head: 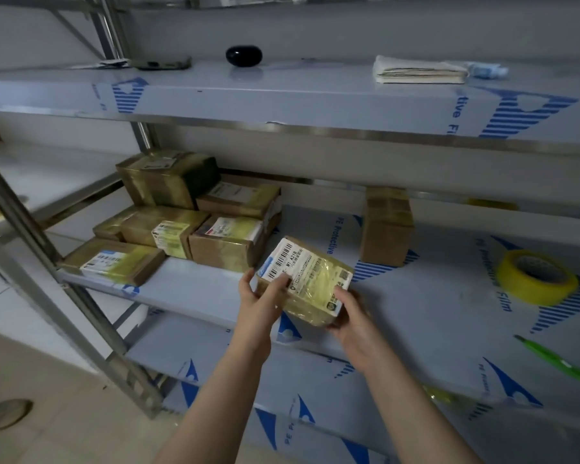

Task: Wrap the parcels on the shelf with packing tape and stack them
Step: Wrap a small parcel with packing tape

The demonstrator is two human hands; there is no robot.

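Both hands hold a small cardboard parcel (310,279) above the middle shelf (198,289); it is tilted, bears a white label and is wrapped in yellowish tape. My left hand (260,299) grips its left end, thumb on the label. My right hand (350,316) grips its lower right corner. A stack of several taped parcels (188,216) sits at the shelf's left. One brown parcel (386,226) stands upright further back on the right. A roll of yellow packing tape (536,276) lies flat at the far right.
A green pen-like tool (556,361) lies on the shelf at the right front. The upper shelf (282,95) carries a black rounded object (243,55), a folded white cloth (419,70) and a dark flat item (161,63). A metal upright (64,296) frames the left side. A shoe (4,413) is on the floor.
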